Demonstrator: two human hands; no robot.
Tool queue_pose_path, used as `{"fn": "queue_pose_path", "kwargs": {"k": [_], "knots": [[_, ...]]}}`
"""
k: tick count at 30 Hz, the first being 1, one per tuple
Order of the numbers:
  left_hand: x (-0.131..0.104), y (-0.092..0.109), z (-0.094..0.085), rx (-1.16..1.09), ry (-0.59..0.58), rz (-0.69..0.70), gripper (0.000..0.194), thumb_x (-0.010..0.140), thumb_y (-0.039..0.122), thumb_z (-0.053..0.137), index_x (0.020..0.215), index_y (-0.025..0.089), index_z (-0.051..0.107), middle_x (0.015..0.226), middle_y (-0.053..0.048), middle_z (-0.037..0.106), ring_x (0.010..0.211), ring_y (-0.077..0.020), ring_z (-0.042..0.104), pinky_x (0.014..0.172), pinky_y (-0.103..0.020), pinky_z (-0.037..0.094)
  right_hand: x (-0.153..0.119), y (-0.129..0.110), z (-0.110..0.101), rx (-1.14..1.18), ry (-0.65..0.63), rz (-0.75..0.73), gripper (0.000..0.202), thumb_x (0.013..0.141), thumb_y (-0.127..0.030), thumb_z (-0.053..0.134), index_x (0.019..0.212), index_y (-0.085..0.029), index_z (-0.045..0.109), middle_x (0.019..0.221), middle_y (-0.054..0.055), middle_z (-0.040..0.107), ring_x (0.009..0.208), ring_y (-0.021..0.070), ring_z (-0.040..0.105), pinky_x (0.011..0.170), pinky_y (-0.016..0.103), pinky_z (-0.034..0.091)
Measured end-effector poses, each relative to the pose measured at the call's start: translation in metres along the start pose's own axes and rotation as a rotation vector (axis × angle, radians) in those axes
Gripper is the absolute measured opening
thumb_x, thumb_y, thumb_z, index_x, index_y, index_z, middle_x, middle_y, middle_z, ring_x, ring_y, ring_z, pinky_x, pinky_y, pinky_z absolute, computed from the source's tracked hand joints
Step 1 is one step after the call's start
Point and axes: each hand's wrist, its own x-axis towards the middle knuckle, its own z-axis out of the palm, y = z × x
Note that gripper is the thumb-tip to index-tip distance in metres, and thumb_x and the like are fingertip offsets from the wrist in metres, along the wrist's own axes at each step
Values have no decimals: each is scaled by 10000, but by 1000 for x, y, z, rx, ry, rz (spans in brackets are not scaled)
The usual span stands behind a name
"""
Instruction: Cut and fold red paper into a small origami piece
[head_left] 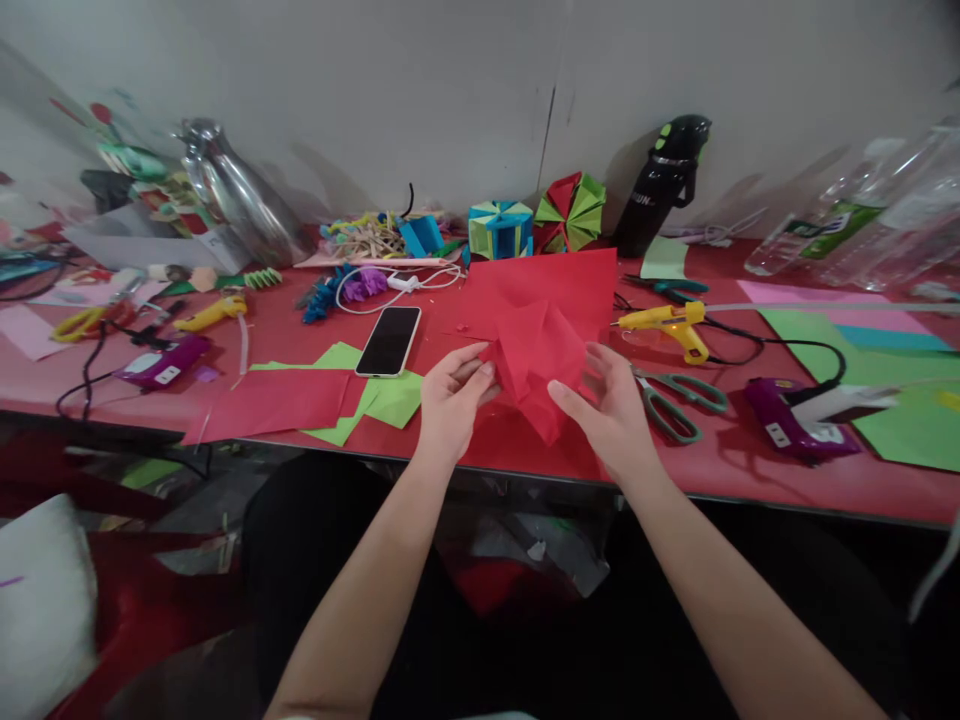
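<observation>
A red sheet of paper (538, 350), creased and folded into a pointed shape, is held up between my two hands above the front of the table. My left hand (454, 390) pinches its left edge between thumb and fingers. On the other side, my right hand (609, 405) holds the paper loosely, thumb at the front and fingers partly hidden behind. Behind it lies a flat red sheet (562, 278). Left of my left hand are green paper squares (395, 400) and more red paper (277, 402). Scissors (671, 410) lie beside my right hand.
A phone (388, 341) lies left of centre. A yellow glue gun (667, 325) and a purple device (799, 420) with cords are at right. Folded paper models (500, 231), a black bottle (664, 185) and a steel jug (240, 195) stand along the wall.
</observation>
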Motion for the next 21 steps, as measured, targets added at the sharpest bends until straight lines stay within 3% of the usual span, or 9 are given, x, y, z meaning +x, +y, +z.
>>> {"fn": "queue_pose_path", "kwargs": {"k": [3, 6, 17, 21], "knots": [[-5, -5, 8, -67, -16, -46, 348, 679, 229, 829, 1000, 177, 705, 826, -27, 728, 741, -148, 704, 705, -274, 588, 0, 6, 6, 184, -74, 178, 626, 731, -408, 816, 1269, -247, 542, 1294, 113, 644, 1182, 290, 622, 983, 480, 531], [-8, -8, 12, -98, -8, -82, 355, 663, 221, 839, 987, 174, 704, 799, -16, 715, 741, -146, 699, 714, -282, 591, 0, 6, 6, 220, -98, 245, 497, 733, -388, 816, 1162, -214, 637, 1228, 119, 691, 1152, 310, 640, 959, 483, 546], [-12, -14, 13, -14, -1, -98, 349, 701, 290, 824, 1013, 183, 712, 793, -3, 695, 766, -135, 688, 727, -272, 585, 0, 8, 6, 110, -5, 228, 571, 654, -362, 867, 1163, -209, 660, 1229, 113, 704, 1137, 327, 657, 949, 503, 556], [-14, -16, 16, 31, -55, -50, 410, 699, 294, 838, 1066, 177, 698, 977, -69, 742, 895, -187, 708, 832, -340, 578, 0, 7, 6, 111, -16, 235, 535, 674, -371, 853, 1147, -199, 673, 1198, 117, 718, 1114, 323, 668, 925, 486, 567]]}}
